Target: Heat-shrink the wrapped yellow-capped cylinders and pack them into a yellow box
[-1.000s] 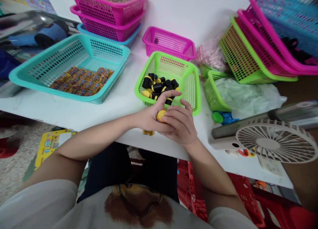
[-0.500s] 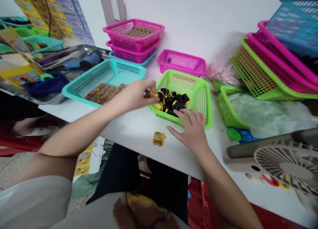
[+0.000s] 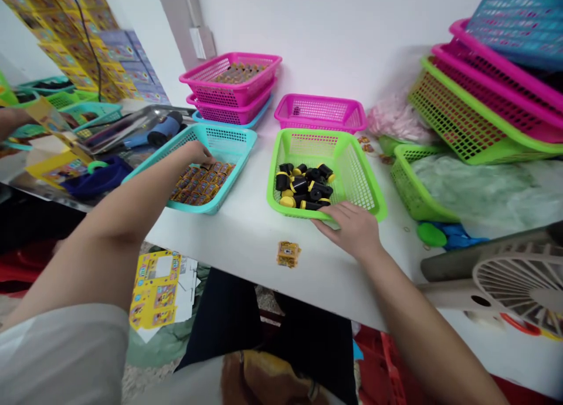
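Note:
My left hand (image 3: 200, 153) reaches into the teal basket (image 3: 240, 136), its fingers pinched down at the rows of small orange-and-brown printed cylinders (image 3: 203, 182). What it pinches is hidden. At the front right of the lime green basket (image 3: 378, 203), my right hand (image 3: 352, 226) has its fingers over the rim and its thumb outside, gripping it. Several black cylinders with yellow ends (image 3: 303, 185) lie loose in that basket. In front of it, a small stack of orange printed labels or stickers (image 3: 288, 254) rests on the white table (image 3: 246, 241).
Pink baskets (image 3: 231, 91) are stacked at the back, beside a single pink basket (image 3: 321, 112). Tilted baskets (image 3: 479, 109) and a green basket with plastic bags (image 3: 479, 182) stand right. A fan (image 3: 523, 288) occupies the near right. Another person's arm (image 3: 13, 121) shows far left.
My left hand has moved left from the green basket, carrying a small orange-yellow piece, into the teal basket. My right hand has closed over the green basket's front rim. The view has shifted slightly.

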A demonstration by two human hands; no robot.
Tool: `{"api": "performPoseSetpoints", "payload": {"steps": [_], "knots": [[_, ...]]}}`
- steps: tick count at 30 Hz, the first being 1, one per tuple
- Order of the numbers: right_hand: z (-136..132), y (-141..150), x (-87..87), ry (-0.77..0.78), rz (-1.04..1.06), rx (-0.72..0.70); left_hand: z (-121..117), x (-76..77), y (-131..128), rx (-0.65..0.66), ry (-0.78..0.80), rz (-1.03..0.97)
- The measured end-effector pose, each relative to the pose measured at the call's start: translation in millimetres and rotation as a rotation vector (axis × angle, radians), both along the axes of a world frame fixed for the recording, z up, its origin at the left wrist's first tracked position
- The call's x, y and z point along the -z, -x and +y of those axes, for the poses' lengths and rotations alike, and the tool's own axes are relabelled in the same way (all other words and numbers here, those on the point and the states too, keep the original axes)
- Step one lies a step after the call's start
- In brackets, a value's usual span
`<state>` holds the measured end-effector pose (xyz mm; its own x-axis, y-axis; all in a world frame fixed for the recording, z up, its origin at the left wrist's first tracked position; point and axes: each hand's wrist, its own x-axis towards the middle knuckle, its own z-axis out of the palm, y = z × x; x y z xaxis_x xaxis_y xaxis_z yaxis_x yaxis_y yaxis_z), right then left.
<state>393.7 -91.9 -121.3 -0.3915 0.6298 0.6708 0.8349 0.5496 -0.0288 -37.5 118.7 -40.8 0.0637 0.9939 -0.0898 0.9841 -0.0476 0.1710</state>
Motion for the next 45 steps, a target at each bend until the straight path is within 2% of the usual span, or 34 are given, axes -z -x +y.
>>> {"api": "performPoseSetpoints", "payload": {"steps": [4,8,10,11,13,14,16,18,20,22,23,25,28,30,33,35,38,41,43,45], "knots": [[-7,6,-7.2,0.142,0.055,0.015,2,4.3,-5,0.013,0.043,0.031],[-1,13,-24.8,0.381,0.222,0.14,-12,-4.3,-15,0.119,-0.14,-0.034],[9,18,-37.8,0.53,0.265,0.179,-40,-14.7,-31,0.183,-0.25,-0.069],[15,22,-45.0,0.609,0.249,0.188,-63,-19.6,-43,0.216,-0.285,-0.073],[25,32,-59.5,0.762,0.154,0.235,-121,-23.7,-74,0.334,-0.355,-0.042],[29,38,-66.4,0.818,0.103,0.285,-154,-20.8,-91,0.385,-0.332,-0.006],[35,52,-78.0,0.86,0.017,0.409,-217,-3.0,-123,0.581,-0.209,-0.006],[39,65,-86.0,0.86,-0.032,0.472,-266,27.5,-145,0.803,-0.26,0.041],[42,71,-90.5,0.882,-0.042,0.448,-296,60.8,-155,0.88,-0.366,0.121],[44,70,-92.0,0.914,-0.016,0.406,-311,86.2,-156,0.918,-0.443,0.174],[44,66,-91.8,0.927,0.015,0.393,-315,94.0,-154,0.941,-0.464,0.192],[41,56,-89.5,0.939,0.127,0.347,-321,99.9,-149,0.99,-0.508,0.203],[34,35,-81.7,0.927,0.441,0.168,-330,95.4,-140,1.075,-0.546,0.137],[29,22,-74.6,0.849,0.717,0.028,-331,91.7,-136,1.109,-0.56,0.063],[23,7,-61.5,0.699,1.067,-0.168,-321,89.8,-135,1.103,-0.53,0.006],[20,0,-51.2,0.653,1.181,-0.296,-308,88.2,-137,1.058,-0.432,-0.013],[14,-8,-35.1,0.617,1.232,-0.389,-289,82.9,-144,0.888,-0.212,-0.105],[5,-10,-23.7,0.446,1.121,-0.341,-275,76.4,-148,0.73,-0.049,-0.252],[-2,-8,-20.1,0.312,1.001,-0.277,-267,70.9,-148,0.672,-0.045,-0.352],[-8,-5,-18.6,0.238,0.938,-0.238,-261,61.8,-147,0.619,-0.111,-0.429]]}}
